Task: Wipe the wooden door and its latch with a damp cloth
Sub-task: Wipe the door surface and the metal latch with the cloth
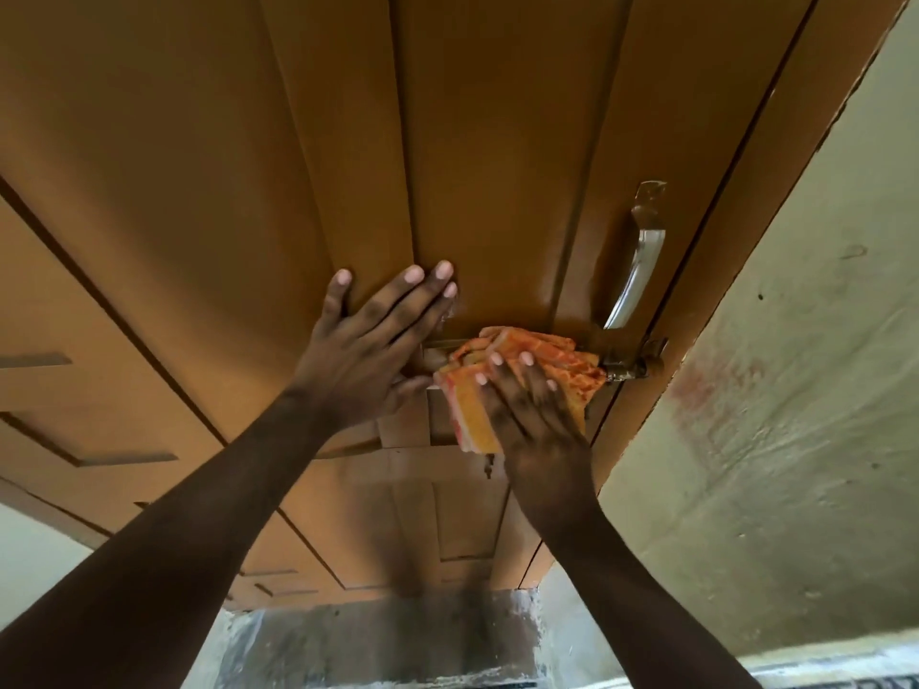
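A brown wooden door (472, 141) fills most of the view, seen from close up at a steep angle, with raised vertical panels running away from the camera. Along its right edge a pale, rough plastered wall (795, 390) stands just beside the door frame. A curved metal pull handle (641, 261) is fixed to the door near that edge, above the latch. Below the door, a grey concrete floor (373, 639) shows between the two forearms.

The latch (629, 365), a horizontal sliding bolt in dull brass colour, crosses the door below the handle. Only its right end, at the door's edge, and a short piece at the left are visible; the middle is covered by the cloth.

The left hand (363, 350) lies flat against the door, fingers spread and straight, palm pressed to the wood just left of the latch. Its grip is released and holds nothing.

The right hand (532, 405) presses a folded cloth (527, 355), orange and yellow with red stripes, against the latch. The fingers are laid over the cloth, slightly curled, pinning it to the bolt and the door rather than closing fully around it. The hand is slightly blurred. The cloth bunches up beyond the fingertips and hangs down at the left of the hand.
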The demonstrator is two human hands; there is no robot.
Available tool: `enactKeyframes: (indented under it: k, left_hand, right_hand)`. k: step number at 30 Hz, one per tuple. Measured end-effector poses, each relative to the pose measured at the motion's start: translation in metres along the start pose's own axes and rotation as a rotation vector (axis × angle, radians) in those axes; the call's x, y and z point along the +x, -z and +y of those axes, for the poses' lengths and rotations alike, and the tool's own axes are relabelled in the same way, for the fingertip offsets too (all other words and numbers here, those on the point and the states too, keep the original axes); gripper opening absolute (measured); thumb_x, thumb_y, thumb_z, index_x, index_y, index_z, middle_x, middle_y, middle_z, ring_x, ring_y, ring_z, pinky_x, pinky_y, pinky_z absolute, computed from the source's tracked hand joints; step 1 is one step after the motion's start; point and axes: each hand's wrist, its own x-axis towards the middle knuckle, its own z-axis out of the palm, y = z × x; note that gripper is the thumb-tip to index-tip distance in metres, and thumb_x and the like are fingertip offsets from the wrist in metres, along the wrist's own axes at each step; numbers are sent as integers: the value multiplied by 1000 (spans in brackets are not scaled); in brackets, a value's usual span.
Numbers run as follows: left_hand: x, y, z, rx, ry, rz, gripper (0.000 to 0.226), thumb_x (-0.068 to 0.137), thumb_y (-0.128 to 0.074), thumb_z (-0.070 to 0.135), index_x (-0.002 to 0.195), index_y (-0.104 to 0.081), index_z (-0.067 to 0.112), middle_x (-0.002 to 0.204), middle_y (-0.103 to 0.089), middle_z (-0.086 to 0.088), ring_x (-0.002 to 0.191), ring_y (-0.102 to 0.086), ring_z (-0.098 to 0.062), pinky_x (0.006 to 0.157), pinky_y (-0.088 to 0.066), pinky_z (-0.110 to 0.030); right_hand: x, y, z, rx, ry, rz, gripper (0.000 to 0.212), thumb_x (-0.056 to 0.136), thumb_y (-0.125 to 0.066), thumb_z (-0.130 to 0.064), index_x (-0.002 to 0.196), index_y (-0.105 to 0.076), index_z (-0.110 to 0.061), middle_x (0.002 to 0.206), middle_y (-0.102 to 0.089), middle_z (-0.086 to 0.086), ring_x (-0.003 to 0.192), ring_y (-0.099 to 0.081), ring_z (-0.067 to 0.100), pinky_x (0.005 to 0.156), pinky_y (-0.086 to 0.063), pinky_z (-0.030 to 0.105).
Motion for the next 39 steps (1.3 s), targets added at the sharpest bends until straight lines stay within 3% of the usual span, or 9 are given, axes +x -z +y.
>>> enactKeyframes:
  k: [4, 9, 13, 16, 20, 24, 30, 35, 39]
  left_hand:
    - [0, 3, -1, 13, -4, -36, 108, 89, -51, 75, 168, -5, 17, 175, 12, -2, 160, 16, -18, 123, 20, -56]
    - [-2, 5, 0, 5, -1, -85, 117, 83, -57, 77, 168, -5, 16, 174, 14, -3, 160, 17, -19, 121, 25, -56]
    - [-1, 8, -2, 13, -12, -117, 126, 77, -65, 76, 168, -4, 15, 174, 16, -4, 159, 21, -21, 120, 26, -58]
    - [0, 10, -2, 7, -3, -123, 123, 79, -65, 73, 168, -5, 15, 174, 12, -4, 160, 17, -20, 120, 26, -57]
    - [0, 14, -2, -13, -15, -167, 132, 74, -71, 72, 168, 2, 15, 173, 18, -5, 161, 15, -22, 119, 27, -58]
    - [1, 16, -3, -29, -9, -167, 135, 73, -73, 72, 168, 4, 15, 174, 17, -4, 161, 12, -22, 119, 26, -59]
    - [0, 18, -1, -72, 16, -168, 141, 69, -79, 69, 167, 7, 16, 173, 20, -2, 159, 19, -19, 120, 22, -59]
    - [0, 21, 0, -97, 12, -199, 144, 68, -82, 66, 167, 11, 16, 172, 22, -2, 160, 15, -20, 119, 23, -59]
    - [0, 21, -1, -100, 16, -195, 143, 69, -82, 64, 167, 10, 16, 173, 21, -2, 159, 15, -20, 119, 23, -58]
  right_hand:
    - [12, -5, -27, 22, -147, 56, 62, 92, -45, -24, 153, -44, -11, 161, -39, 12, 151, -29, 38, 123, -24, 51]
    - [-9, -19, 6, -53, 90, 49, 66, 92, -49, -23, 155, -32, -16, 163, -31, 9, 157, -8, 28, 126, -11, 45]
    - [7, -16, 4, -61, 45, 64, 69, 89, -50, -32, 155, -37, -14, 162, -35, 12, 152, -21, 35, 125, -11, 48]
    - [15, -26, 4, -95, 241, 86, 62, 96, -49, -33, 156, -38, -19, 163, -32, 9, 153, -21, 34, 124, -12, 49]
    - [-1, -23, 51, -183, 429, 97, 55, 101, -41, -25, 156, -34, -20, 165, -25, 6, 159, -2, 27, 124, -11, 45]
    - [0, -15, 50, -185, 358, 78, 61, 95, -49, -29, 154, -40, -20, 165, -28, 7, 154, -19, 33, 123, -14, 49]
    - [17, -19, 42, -176, 451, 122, 49, 105, -32, -27, 150, -49, -16, 161, -34, 8, 149, -30, 34, 120, -24, 51]
    - [2, -11, 71, -247, 460, 125, 59, 93, -56, -31, 150, -49, -17, 162, -32, 7, 148, -30, 35, 118, -27, 52]
    - [18, -17, 44, -197, 424, 145, 49, 104, -37, -27, 150, -48, -16, 161, -37, 8, 149, -29, 38, 118, -28, 54]
